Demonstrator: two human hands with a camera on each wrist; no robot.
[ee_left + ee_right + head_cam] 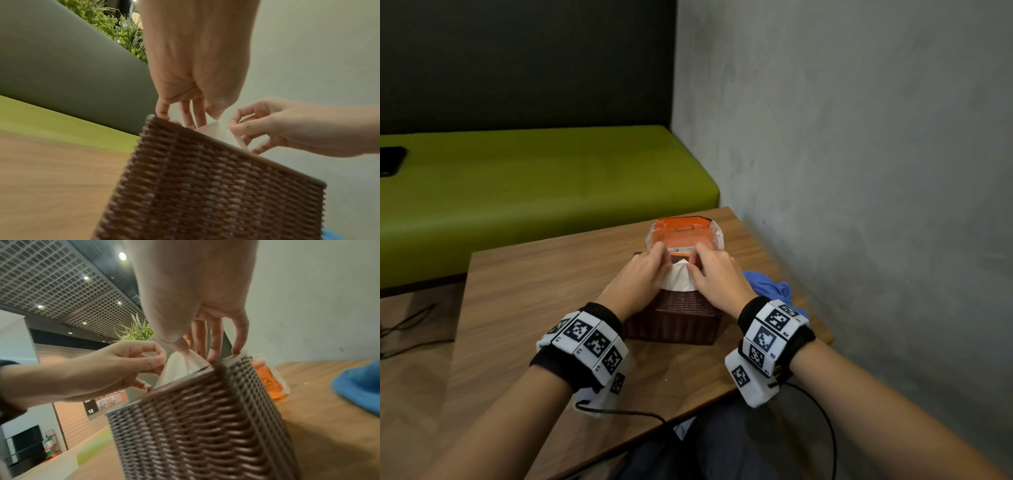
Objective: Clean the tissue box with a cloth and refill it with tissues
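A brown woven tissue box [678,318] stands on the wooden table [534,308]. A white tissue [678,279] sticks up out of its top. My left hand [654,263] and right hand [705,265] meet over the box, and each pinches the tissue from its own side. In the left wrist view my left hand [205,113] is at the tissue [222,133] above the box [205,186], with the right hand [236,125] pinching opposite. The right wrist view shows the tissue [180,368] between both hands. An orange tissue pack [683,231] lies just behind the box.
A crumpled blue cloth [774,287] lies on the table to the right of the box, near the grey wall [859,171]. A green bench [534,188] runs behind the table, with a black phone [390,159] on it. Cables hang off the table's near edge.
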